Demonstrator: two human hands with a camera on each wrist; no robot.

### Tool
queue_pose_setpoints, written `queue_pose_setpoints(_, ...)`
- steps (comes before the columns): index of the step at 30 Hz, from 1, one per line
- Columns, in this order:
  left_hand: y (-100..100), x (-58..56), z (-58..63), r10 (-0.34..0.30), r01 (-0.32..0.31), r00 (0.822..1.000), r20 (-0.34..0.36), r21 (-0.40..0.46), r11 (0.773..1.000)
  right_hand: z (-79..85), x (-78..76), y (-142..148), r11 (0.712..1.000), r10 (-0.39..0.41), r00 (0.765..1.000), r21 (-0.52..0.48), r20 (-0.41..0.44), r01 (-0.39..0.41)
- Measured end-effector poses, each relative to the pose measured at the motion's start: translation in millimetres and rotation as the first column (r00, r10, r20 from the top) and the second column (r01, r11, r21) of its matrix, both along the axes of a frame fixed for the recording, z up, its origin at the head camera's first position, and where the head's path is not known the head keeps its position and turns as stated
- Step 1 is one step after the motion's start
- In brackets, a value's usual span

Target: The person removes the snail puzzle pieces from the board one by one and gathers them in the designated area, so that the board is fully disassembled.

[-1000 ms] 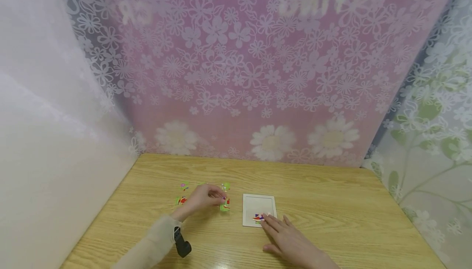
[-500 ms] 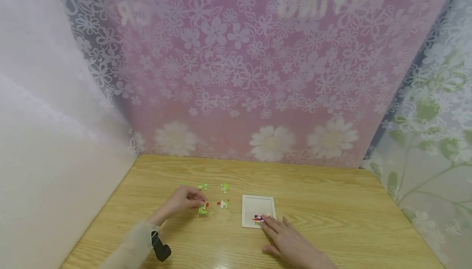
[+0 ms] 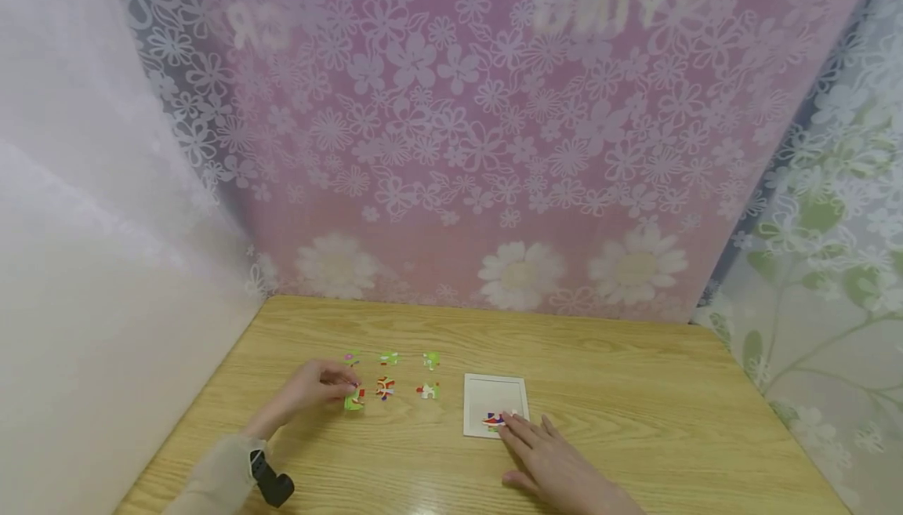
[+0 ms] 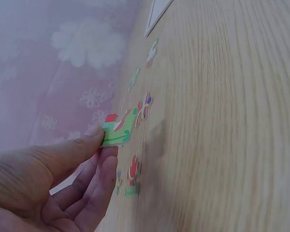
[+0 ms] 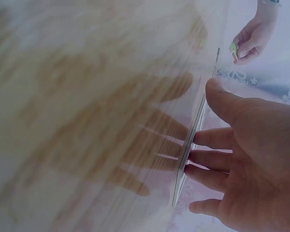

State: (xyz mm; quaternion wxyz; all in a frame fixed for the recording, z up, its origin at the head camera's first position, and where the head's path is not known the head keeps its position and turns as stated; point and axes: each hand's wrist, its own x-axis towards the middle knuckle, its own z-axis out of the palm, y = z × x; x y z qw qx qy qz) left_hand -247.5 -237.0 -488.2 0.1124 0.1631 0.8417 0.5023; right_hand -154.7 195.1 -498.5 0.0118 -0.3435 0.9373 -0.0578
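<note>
My left hand [image 3: 310, 389] pinches a green jigsaw piece [image 4: 120, 128] with red and white parts between thumb and fingertips, held above the table. Close beside it lies a red, white and purple piece [image 3: 384, 388]. A red and green piece [image 4: 133, 174] lies under the hand in the left wrist view; the hand hides it from the head view. My right hand [image 3: 553, 458] has its fingers extended, the fingertips on the near right edge of a white puzzle tray [image 3: 494, 393]. Red, white and purple pieces [image 3: 491, 422] lie in the tray, partly covered by those fingers.
Several loose pieces lie left of the tray: a white and green one [image 3: 427, 390], a green one [image 3: 431, 359], another green and white one [image 3: 389, 358] and a green one with a pink spot [image 3: 351, 357]. Flowered cloth [image 3: 451, 186] borders the wooden table [image 3: 607, 374].
My left hand has moved leftward across the table with the green jigsaw piece, uncovering pieces to its right. The right hand stays in place on the tray.
</note>
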Motion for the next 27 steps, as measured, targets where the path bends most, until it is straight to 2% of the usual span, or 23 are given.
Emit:
queue_pose_setpoints(11,-17.4,9.7,-7.2,0.011,-0.011,1.000,0.007,-0.051,0.999,-1.5,-0.2,1.2,1.000,0.013,1.000,-0.008,-0.026,-0.013)
queue_pose_setpoints(19,-19.6,15.6,-15.5,0.048,-0.043,0.996,0.076,-0.066,0.997,2.5,1.0,0.5,1.000,0.013,1.000,-0.003,-0.014,-0.013)
queue_pose_setpoints(23,-20.8,16.4,-17.2,0.045,-0.041,0.998,0.053,-0.084,0.996,2.2,0.7,0.6,1.000,0.014,1.000,-0.006,-0.012,-0.014)
queue_pose_setpoints(27,-21.1,17.1,-16.7,0.033,-0.033,0.999,-0.004,-0.112,0.993,1.4,0.2,0.8,1.000,0.018,1.000,-0.013,-0.026,-0.018)
